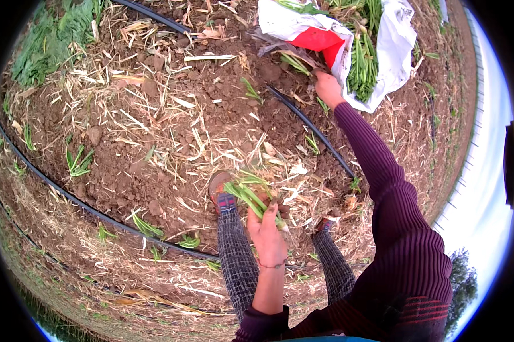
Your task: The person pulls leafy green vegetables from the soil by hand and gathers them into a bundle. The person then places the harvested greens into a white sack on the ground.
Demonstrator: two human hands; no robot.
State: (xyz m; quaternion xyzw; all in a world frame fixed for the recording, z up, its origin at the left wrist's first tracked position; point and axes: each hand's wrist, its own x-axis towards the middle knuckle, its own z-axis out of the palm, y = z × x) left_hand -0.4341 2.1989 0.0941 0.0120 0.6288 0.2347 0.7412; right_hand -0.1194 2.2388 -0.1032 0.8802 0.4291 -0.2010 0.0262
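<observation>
My left hand [269,243] holds a small bunch of green seedlings [250,194] with trimmed leaves and pale root ends, just in front of my legs. My right hand [329,89] is stretched out to the near left edge of a white sack [396,55] with a red patch. Its fingers are closed at the end of some green stems [294,63], beside a dry leaf. Inside the open sack lie more seedlings [363,64] in bundles. Part of the right fingers is hidden by the hand itself.
Black drip irrigation hoses [312,128] run across brown soil strewn with dry straw [184,158]. Single seedlings [78,161] stand or lie along another hose [90,216]. Leafy greens [54,42] are heaped at upper left. My shoe [218,186] rests on the soil.
</observation>
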